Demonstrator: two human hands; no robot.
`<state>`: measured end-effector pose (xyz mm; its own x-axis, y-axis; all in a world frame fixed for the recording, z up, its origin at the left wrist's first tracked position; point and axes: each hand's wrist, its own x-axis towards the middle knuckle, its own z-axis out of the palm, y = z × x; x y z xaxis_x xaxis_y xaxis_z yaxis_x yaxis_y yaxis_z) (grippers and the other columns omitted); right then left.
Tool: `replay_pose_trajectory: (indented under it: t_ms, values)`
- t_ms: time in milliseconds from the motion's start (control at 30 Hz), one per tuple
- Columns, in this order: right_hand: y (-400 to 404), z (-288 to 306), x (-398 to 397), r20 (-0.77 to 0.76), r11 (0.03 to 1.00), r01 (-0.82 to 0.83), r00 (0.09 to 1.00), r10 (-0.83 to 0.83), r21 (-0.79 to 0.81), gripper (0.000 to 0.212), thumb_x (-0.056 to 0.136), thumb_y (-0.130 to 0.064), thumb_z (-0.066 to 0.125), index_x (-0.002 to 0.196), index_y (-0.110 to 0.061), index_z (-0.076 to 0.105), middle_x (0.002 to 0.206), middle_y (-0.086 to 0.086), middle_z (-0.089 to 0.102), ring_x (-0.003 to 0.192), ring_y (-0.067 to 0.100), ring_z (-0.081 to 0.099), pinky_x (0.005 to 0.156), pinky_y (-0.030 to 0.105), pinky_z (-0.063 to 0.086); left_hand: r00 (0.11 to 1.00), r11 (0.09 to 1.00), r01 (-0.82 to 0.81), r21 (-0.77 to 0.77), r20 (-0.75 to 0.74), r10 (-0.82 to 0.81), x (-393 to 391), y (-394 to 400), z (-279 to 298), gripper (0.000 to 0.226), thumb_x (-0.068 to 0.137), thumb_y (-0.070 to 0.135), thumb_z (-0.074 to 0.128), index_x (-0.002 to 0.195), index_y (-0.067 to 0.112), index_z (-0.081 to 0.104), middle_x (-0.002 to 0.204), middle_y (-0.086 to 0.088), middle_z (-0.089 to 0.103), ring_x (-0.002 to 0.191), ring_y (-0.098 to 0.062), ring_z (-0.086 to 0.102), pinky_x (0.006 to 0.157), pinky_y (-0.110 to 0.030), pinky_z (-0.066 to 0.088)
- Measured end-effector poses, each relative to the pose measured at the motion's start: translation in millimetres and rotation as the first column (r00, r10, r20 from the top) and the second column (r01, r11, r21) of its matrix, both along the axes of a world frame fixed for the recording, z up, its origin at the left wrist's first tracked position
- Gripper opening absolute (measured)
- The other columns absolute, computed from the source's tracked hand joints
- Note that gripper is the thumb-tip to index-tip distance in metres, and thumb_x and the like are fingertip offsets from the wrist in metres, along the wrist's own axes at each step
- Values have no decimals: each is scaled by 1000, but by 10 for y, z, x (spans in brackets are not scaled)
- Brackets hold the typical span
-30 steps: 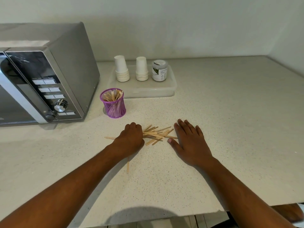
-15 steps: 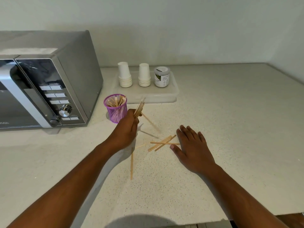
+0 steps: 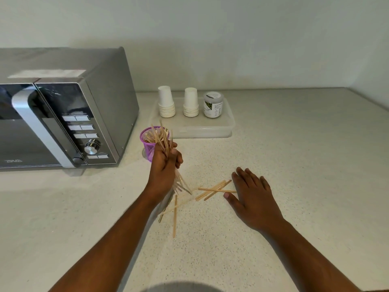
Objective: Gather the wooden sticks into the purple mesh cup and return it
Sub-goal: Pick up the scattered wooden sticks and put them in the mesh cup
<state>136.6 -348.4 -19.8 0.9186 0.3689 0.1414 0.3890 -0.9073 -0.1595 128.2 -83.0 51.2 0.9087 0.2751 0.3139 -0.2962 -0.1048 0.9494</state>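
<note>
Gripping a bundle of thin wooden sticks (image 3: 166, 142) upright, the left hand (image 3: 166, 167) hovers just in front of the purple mesh cup (image 3: 148, 142). The right hand (image 3: 252, 192) lies flat, fingers straight, beside the loose sticks (image 3: 212, 189) on the desk (image 3: 294, 165).

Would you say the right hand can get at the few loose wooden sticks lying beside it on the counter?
Probably yes. The right hand lies flat and holds nothing, its thumb just beside the nearest loose wooden sticks on the speckled counter. Nothing lies between them; the left hand, gripping its own bundle, is off to the side.
</note>
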Motion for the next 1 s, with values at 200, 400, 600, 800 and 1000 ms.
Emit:
replay_pose_trajectory:
  t_ms: [200, 400, 600, 800, 1000]
  values:
    - [1, -1, 5, -6, 1000, 3, 1000, -3, 11, 76, 99, -72, 15, 159, -26, 23, 170, -3, 16, 158, 19, 11, 126, 53, 16, 998, 996, 37, 79, -62, -32, -39, -54, -273, 17, 102, 3, 38, 99, 13, 52, 72, 1, 52, 68, -19, 52, 68, -40, 50]
    - [-6, 1, 0, -9, 999, 4, 1000, -4, 33, 75, 99, -72, 20, 159, -26, 23, 170, -4, 15, 158, 18, 9, 127, 51, 14, 991, 1000, 5, 29, -136, -1, -68, -187, -312, 11, 104, 16, 40, 98, 12, 48, 64, -4, 45, 57, -24, 40, 57, -41, 43]
    - [-4, 8, -1, -8, 999, 4, 1000, -3, 47, 75, 99, -72, 21, 158, -26, 26, 170, -3, 18, 158, 18, 11, 127, 52, 15, 990, 990, -138, -39, 1, 138, -32, -202, -194, 11, 102, 27, 43, 98, 22, 51, 61, -9, 44, 46, -25, 38, 40, -36, 42]
    - [5, 13, 2, -8, 999, 6, 1000, -6, 42, 75, 99, -72, 20, 158, -27, 25, 170, -4, 18, 158, 18, 11, 127, 52, 16, 952, 962, -273, 10, 146, 269, 65, -120, -131, 21, 95, 56, 46, 101, 38, 55, 70, 4, 50, 59, -13, 43, 49, -34, 40]
    - [1, -3, 13, -1, 999, 9, 1000, -9, 31, 75, 98, -73, 20, 158, -27, 27, 169, -4, 20, 157, 18, 13, 126, 52, 17, 917, 927, -364, 92, 209, 339, 7, -154, -155, 22, 90, 43, 61, 86, 23, 54, 72, 5, 57, 68, -5, 53, 64, -19, 48]
